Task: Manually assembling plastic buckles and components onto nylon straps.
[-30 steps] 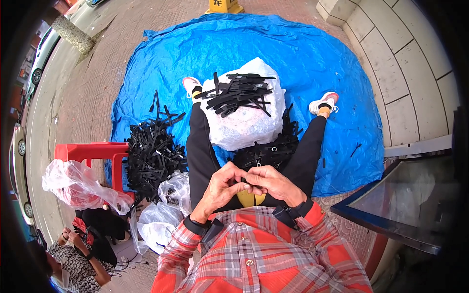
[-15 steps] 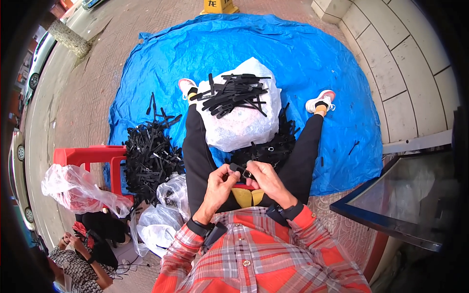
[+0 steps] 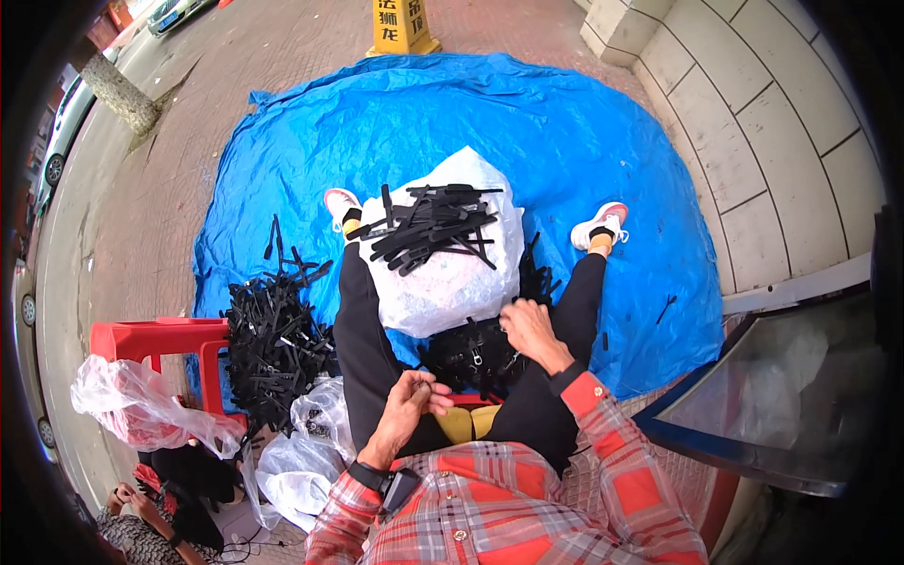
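My left hand (image 3: 407,403) is over my lap, thumb and fingers drawn together; anything inside the curl is too small to make out. My right hand (image 3: 529,331) reaches forward over the right side of a heap of black straps with buckles (image 3: 476,356) between my legs, its fingers loosely bent and apart, with no strap visible in them. Beyond it stands a stuffed white plastic sack (image 3: 447,299), topped by a loose stack of black straps (image 3: 428,229). A bigger pile of black straps (image 3: 276,330) lies left of my left leg.
Under everything spreads a blue tarp (image 3: 565,122). A red plastic stool (image 3: 160,335) with a clear bag (image 3: 132,400) stands at left, near another person's hands (image 3: 137,501). A dark-framed glass panel (image 3: 753,386) is at right; a yellow sign (image 3: 403,28) stands beyond the tarp.
My hands have come apart: the right moved forward and right to the strap heap, the left stayed at my lap. The buckled black strap held between them no longer shows. The view tilted up.
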Tool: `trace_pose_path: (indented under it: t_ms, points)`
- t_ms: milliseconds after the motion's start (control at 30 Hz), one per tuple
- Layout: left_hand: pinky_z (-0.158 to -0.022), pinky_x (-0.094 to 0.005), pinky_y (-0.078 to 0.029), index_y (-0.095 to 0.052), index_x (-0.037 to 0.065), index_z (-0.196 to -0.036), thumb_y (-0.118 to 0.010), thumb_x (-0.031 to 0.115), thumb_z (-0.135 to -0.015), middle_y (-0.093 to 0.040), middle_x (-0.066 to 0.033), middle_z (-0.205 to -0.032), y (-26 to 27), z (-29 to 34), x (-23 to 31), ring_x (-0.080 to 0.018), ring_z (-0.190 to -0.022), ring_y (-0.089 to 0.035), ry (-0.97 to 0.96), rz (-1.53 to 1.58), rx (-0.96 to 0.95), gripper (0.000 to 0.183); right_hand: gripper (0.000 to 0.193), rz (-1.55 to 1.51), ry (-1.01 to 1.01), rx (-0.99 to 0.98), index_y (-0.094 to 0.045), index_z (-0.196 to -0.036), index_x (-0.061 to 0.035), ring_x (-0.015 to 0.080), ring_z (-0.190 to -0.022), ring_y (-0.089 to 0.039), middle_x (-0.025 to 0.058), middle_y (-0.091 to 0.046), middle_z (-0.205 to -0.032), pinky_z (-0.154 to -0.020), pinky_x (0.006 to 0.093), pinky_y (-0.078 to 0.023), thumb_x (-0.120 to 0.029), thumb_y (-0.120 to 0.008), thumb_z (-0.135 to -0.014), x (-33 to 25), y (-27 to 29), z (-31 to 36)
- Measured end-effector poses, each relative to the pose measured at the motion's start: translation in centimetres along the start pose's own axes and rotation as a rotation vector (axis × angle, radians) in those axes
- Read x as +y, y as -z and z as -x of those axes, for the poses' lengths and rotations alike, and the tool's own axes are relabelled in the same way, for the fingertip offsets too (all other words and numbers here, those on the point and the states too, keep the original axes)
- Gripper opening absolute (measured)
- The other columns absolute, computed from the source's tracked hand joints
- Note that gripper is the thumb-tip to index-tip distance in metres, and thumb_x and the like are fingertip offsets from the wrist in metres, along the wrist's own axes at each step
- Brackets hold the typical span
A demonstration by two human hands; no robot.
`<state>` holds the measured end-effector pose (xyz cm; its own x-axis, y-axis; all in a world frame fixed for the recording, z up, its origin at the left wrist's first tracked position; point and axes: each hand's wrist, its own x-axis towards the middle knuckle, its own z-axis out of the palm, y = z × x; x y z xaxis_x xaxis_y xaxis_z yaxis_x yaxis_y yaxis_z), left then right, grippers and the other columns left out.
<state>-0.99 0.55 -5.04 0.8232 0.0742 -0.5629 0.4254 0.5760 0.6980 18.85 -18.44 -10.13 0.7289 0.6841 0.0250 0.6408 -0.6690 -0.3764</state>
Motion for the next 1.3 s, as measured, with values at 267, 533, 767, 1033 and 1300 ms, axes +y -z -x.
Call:
trace_pose_path:
  t_ms: [267,533,767,1033,1300]
  points:
    - [-0.065,-0.0261,-0.051,-0.055,-0.003,-0.104,-0.050,0.006,-0.090,-0.062,-0.0108,-0.084,1.0,-0.6,1.1,-0.0165,-0.075,-0.062,0.034,0.015,0.033,0.017,0.015,0.033,-0.103,0.202,-0.056,-0.087,-0.0032,0.0327,-0.087,-0.051,0.0141,-0.056,-0.086,-0.073,0.0420,-0.040,-0.015,-0.054,-0.078,-0.6,-3.3,-14.4]
    - [-0.059,-0.0240,-0.051,-0.059,-0.002,-0.099,-0.057,0.005,-0.086,-0.064,-0.0110,-0.087,2.6,-1.4,1.0,-0.0127,-0.069,-0.061,-0.002,0.029,0.071,0.015,0.012,0.056,-0.071,0.147,-0.053,-0.088,0.0000,0.0269,-0.069,-0.056,0.0130,-0.056,-0.079,-0.058,0.0384,-0.044,-0.002,-0.047,-0.079,1.3,-2.0,-13.1]
    - [-0.056,-0.0202,-0.046,-0.061,0.000,-0.095,-0.061,0.005,-0.082,-0.062,-0.0034,-0.077,1.6,-1.2,1.1,-0.0081,-0.065,-0.056,-0.144,0.067,0.110,0.014,0.029,-0.945,-0.430,-0.170,-0.052,-0.110,0.0039,0.0097,-0.054,-0.053,0.0083,-0.062,-0.075,-0.045,0.0256,-0.042,-0.012,-0.053,-0.085,-1.2,2.4,-6.7]
    - [-0.067,-0.0252,-0.051,-0.051,-0.004,-0.111,-0.053,0.002,-0.087,-0.060,-0.0148,-0.104,0.2,-0.3,3.2,-0.0166,-0.080,-0.062,-0.216,0.151,0.134,0.026,0.025,-0.781,-0.164,0.101,-0.061,-0.107,-0.0032,0.0131,-0.073,-0.060,0.0066,-0.064,-0.082,-0.066,0.0253,-0.047,-0.007,-0.058,-0.083,-6.9,2.1,-2.7]
    - [-0.068,-0.0276,-0.055,-0.056,-0.004,-0.104,-0.059,0.001,-0.083,-0.063,-0.0129,-0.091,0.6,0.6,4.6,-0.0203,-0.078,-0.064,-0.342,0.272,0.098,0.022,0.027,-0.839,-0.154,-0.018,-0.059,-0.099,-0.0023,0.0245,-0.080,-0.062,0.0131,-0.062,-0.090,-0.070,0.0320,-0.048,-0.003,-0.066,-0.073,-10.8,4.4,1.1]
